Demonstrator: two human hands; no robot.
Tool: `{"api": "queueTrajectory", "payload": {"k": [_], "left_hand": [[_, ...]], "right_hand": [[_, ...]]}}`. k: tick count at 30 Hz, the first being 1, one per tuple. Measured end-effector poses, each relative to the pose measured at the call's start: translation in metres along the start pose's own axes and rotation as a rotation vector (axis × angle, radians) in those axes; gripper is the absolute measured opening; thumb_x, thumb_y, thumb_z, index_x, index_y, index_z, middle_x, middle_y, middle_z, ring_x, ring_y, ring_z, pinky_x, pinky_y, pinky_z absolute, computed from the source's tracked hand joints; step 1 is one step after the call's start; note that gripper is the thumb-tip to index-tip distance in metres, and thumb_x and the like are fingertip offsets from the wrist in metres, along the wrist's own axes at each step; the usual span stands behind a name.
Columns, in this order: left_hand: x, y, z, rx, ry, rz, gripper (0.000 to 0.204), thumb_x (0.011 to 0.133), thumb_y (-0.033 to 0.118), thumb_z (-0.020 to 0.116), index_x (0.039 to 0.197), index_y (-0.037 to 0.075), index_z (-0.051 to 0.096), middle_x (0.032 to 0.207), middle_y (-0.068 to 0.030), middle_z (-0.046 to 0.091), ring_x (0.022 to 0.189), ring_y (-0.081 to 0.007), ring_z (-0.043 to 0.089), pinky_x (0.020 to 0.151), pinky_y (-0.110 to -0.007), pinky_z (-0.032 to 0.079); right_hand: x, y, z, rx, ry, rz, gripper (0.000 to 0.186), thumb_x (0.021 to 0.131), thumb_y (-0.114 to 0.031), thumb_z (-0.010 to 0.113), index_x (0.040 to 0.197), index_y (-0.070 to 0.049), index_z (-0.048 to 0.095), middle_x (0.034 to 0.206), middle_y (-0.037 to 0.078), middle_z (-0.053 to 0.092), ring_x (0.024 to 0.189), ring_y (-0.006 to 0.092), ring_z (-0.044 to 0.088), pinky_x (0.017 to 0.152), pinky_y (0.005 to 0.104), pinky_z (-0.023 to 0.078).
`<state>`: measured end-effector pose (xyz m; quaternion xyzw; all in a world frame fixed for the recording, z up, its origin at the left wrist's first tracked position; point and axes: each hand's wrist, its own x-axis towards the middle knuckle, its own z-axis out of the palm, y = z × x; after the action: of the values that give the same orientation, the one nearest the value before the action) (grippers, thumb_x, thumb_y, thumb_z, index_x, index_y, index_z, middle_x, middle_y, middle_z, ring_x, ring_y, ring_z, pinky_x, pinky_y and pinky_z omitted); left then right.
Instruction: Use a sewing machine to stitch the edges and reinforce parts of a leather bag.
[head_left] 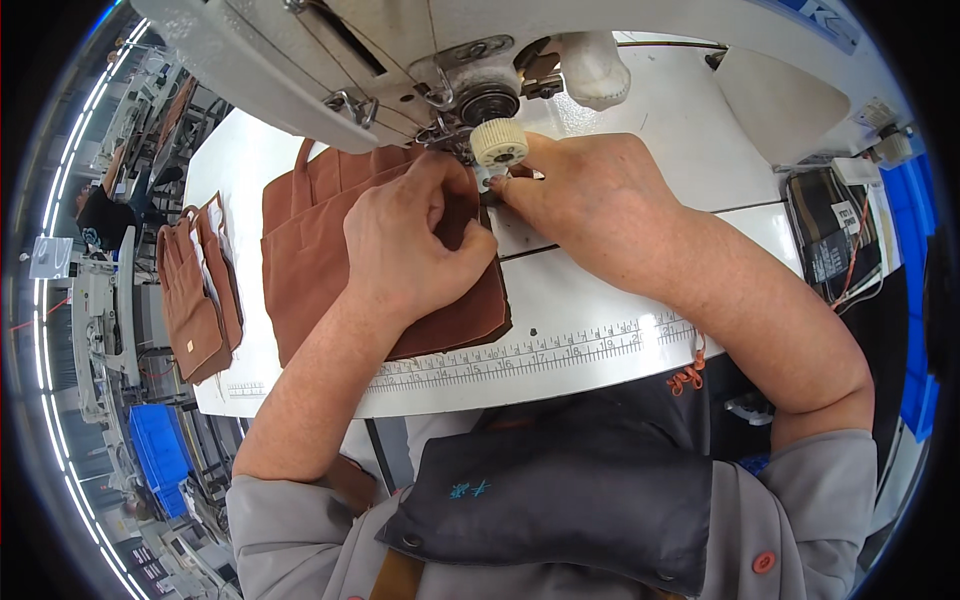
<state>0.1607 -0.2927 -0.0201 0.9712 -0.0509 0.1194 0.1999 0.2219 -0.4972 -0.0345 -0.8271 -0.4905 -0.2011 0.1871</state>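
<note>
Brown bag [315, 250]: lies flat under and around my left hand, its far right edge reaching in beneath the machine head, beside my fingertips.
Left hand [415, 240]: rests on the bag, finger and thumb curved with a gap between them; I cannot tell whether the tips pinch the edge.
Right hand [600, 195]: just right of the bag, finger and thumb drawn in narrow by the stitching spot; whether they hold anything, I cannot tell.
Ridged knob [499, 142]: just beyond my left fingertips, right against my right forefinger as I see it, hiding part of the work.
Sewing machine [250, 60]: looms beyond both hands; I cannot make out the needle.
Finger risk: my fingertips sit so near the stitching spot that, I judge, a start with them there could nip one.
Bag risk: the layers could creep apart if my left hand presses unevenly, or the loose handle [303, 172], beyond that hand, could fold under and get caught.
White table [600, 325]: under both hands, a printed ruler along its near edge.
Second bag [195, 300]: well left of my left hand, near the table's side.
Orange thread [686, 378]: dangles nearer me than my right hand; it could snag on a sleeve.
</note>
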Motion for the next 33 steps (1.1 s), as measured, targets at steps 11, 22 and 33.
{"api": "queueTrajectory", "payload": {"k": [11, 22, 33], "left_hand": [[-0.015, -0.020, -0.013, 0.130, 0.017, 0.474, 0.040, 0.079, 0.016, 0.077, 0.116, 0.003, 0.075, 0.114, -0.0097, 0.064, 0.105, -0.0287, 0.065, 0.091, -0.042, 0.051], [-0.024, -0.021, -0.012, 0.038, -0.030, 0.456, 0.044, 0.083, 0.016, 0.077, 0.124, 0.000, 0.071, 0.132, -0.0132, 0.066, 0.120, -0.0332, 0.065, 0.102, -0.042, 0.051], [-0.030, -0.021, -0.017, 0.047, -0.069, 0.468, 0.050, 0.085, 0.023, 0.076, 0.128, -0.003, 0.066, 0.139, -0.0157, 0.062, 0.128, -0.0372, 0.060, 0.109, -0.048, 0.048]], "right_hand": [[-0.002, -0.001, 0.003, -0.022, -0.003, 0.003, 0.007, 0.079, -0.014, 0.067, 0.081, -0.007, 0.070, 0.087, 0.008, 0.063, 0.073, 0.0265, 0.070, 0.060, 0.0415, 0.056], [0.000, 0.003, -0.002, 0.041, -0.021, 0.063, 0.013, 0.084, -0.021, 0.073, 0.090, -0.009, 0.071, 0.092, 0.006, 0.064, 0.078, 0.0269, 0.070, 0.063, 0.0413, 0.056], [0.000, 0.005, 0.000, 0.162, -0.145, -0.047, 0.034, 0.077, -0.017, 0.077, 0.110, -0.014, 0.072, 0.093, 0.006, 0.065, 0.076, 0.0298, 0.067, 0.070, 0.0431, 0.053]]}}
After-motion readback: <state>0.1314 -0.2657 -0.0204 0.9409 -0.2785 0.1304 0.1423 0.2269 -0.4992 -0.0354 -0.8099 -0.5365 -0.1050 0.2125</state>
